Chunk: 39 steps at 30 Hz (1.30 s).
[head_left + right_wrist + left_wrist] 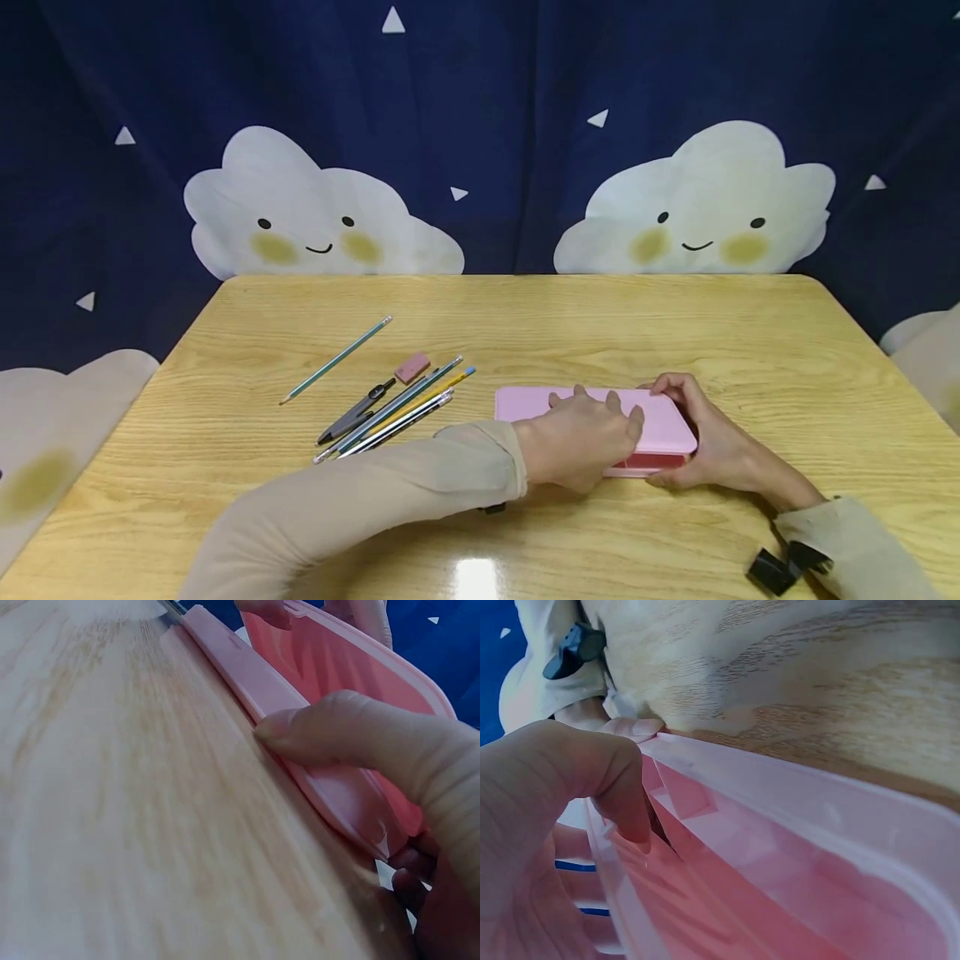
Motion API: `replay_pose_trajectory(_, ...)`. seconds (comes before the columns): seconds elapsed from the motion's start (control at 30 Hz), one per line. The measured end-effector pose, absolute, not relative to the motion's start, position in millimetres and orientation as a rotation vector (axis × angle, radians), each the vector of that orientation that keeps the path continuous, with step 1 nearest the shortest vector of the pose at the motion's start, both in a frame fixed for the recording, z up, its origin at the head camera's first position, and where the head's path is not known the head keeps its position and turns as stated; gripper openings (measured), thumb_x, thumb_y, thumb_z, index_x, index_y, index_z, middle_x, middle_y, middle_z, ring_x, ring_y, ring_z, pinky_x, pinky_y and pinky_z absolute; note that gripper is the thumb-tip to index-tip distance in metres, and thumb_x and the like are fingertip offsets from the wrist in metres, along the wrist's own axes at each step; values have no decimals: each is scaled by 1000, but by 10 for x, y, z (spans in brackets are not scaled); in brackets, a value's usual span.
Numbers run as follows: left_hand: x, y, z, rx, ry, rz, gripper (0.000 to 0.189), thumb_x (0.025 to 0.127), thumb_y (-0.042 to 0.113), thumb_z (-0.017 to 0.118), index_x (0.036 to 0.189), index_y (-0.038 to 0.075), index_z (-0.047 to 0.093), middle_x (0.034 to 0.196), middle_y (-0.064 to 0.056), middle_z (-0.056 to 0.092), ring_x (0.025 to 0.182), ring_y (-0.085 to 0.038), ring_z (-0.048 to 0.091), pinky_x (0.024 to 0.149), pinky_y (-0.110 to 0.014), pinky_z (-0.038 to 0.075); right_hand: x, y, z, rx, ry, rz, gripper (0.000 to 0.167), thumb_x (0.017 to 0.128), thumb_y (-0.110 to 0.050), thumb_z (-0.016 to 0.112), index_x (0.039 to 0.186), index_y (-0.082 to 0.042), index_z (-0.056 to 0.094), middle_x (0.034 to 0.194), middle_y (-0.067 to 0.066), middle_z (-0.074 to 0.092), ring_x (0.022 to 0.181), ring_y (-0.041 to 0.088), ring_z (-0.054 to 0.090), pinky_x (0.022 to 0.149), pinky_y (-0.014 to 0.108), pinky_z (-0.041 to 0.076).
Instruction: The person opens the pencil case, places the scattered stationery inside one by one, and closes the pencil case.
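Note:
A pink pencil case point(525, 402) lies on the table at right of centre, its lid point(337, 675) partly raised along the near side. My left hand point(585, 437) holds the lid's near edge, thumb tucked under it and fingers spread over the top. In the left wrist view the case's inside point(772, 855) shows through the gap, with a divider near one end; no contents are visible there. My right hand point(712, 442) grips the right end of the case, its thumb point(300, 731) pressed on the front wall and fingers behind.
Left of the case lie several pencils point(405, 408), a grey compass point(356, 412) and a pink eraser point(412, 367) in a loose group. One green pencil point(335, 360) lies apart, farther left. A dark blue cloud-print curtain point(510, 125) hangs behind the wooden table point(750, 333).

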State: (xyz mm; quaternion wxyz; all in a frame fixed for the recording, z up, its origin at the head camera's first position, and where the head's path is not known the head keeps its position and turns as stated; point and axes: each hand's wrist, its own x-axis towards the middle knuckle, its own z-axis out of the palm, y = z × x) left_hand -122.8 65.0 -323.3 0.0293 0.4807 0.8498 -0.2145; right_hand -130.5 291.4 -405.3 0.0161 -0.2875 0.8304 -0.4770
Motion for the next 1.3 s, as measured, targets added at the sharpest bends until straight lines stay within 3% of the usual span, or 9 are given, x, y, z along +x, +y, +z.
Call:
replay_pose_trajectory(0.27, -1260, 640, -3193, 1450, 2598, -576, 68, 90, 34, 56, 150, 12, 31, 141, -14, 48, 113, -37, 58, 64, -45, 57, -1307, 2937, -4062, -925, 2569, -1479, 102, 57, -6, 92, 137, -3, 28, 130, 6, 43, 117, 9, 43, 92, 13, 33)
replay_pose_trajectory(0.5, -1282, 614, -3161, 1428, 2596, -497, 68, 91, 36, 59, 149, 12, 33, 139, -13, 50, 112, -31, 59, 68, -42, 57, -1321, 2928, -4043, -920, 2547, -1480, 103, 57, -9, 93, 137, -6, 28, 130, 6, 43, 117, 9, 43, 93, 13, 34)
replay_pose_trajectory(0.63, -1309, 555, -3139, 1524, 2611, -436, 58, 89, 35, 62, 138, 9, 45, 116, -8, 62, 90, -18, 64, 64, -30, 55, -1319, 2919, -4034, -907, 2554, -1468, 103, 58, -10, 93, 137, -8, 27, 130, 5, 42, 116, 9, 43, 91, 12, 36)
replay_pose_trajectory(0.77, -1385, 487, -3115, 1597, 2597, -224, 38, 87, 29, 65, 118, 9, 54, 90, 0, 59, 71, -9, 57, 64, -23, 50, -1310, 2921, -4036, -892, 2512, -1507, 103, 59, -7, 91, 138, -8, 26, 131, 6, 39, 114, 10, 43, 90, 14, 40)
replay_pose_trajectory(1.0, -1488, 431, -3041, 1564, 2562, -9, 22, 84, 22, 67, 99, 11, 56, 77, 4, 53, 66, -8, 51, 58, -21, 45, -1296, 2922, -4044, -870, 2467, -1543, 102, 60, -5, 90, 139, -8, 26, 133, 7, 37, 114, 10, 43, 91, 14, 38)
replay_pose_trajectory(1.3, -1544, 345, -2934, 1575, 2611, 142, 14, 86, 18, 68, 93, 11, 59, 75, 6, 54, 67, -7, 51, 59, -17, 42, -1293, 2923, -4042, -870, 2444, -1522, 103, 63, -5, 89, 141, -9, 22, 131, 7, 36, 113, 10, 43, 89, 16, 40)
